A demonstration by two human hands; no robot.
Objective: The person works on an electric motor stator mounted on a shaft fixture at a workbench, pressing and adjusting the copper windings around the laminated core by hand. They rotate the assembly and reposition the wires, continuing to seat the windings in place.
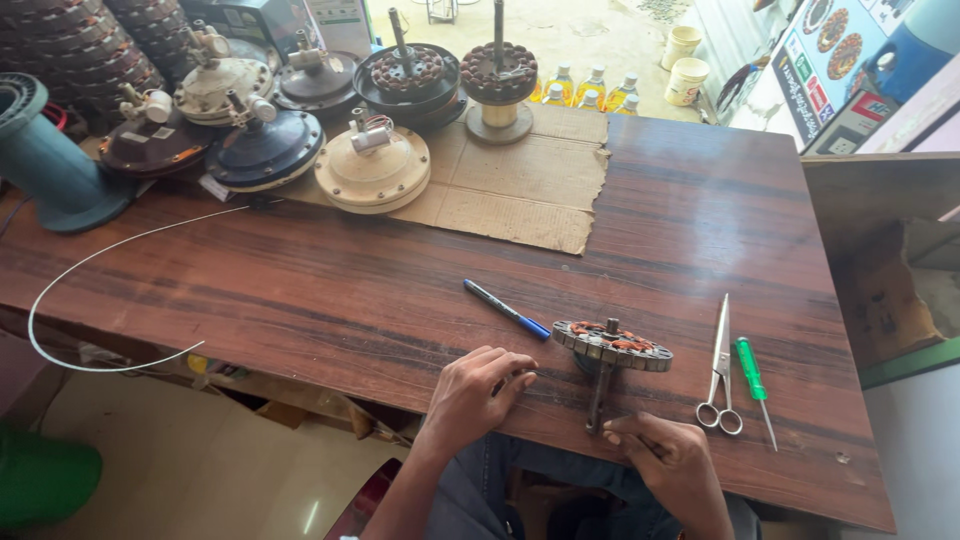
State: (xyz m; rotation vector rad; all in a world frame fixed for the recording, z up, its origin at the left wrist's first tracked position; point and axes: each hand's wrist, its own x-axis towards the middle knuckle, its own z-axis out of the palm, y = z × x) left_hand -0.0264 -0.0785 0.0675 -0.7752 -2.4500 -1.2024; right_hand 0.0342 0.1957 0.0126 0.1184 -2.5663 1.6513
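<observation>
A round fan-motor stator (612,344) with copper windings lies on the brown wooden table (330,290), its metal shaft (598,395) pointing toward me. My right hand (665,455) pinches the near end of that shaft at the table's front edge. My left hand (480,390) rests on the table just left of the stator, fingers curled loosely, holding nothing that I can see. A blue pen (507,309) lies a little beyond my left hand.
Scissors (721,370) and a green-handled screwdriver (753,377) lie right of the stator. Several fan motor housings (372,170) sit on cardboard (520,190) at the back. A teal cylinder (45,160) stands far left, and a thin white wire (70,275) curves over the left side.
</observation>
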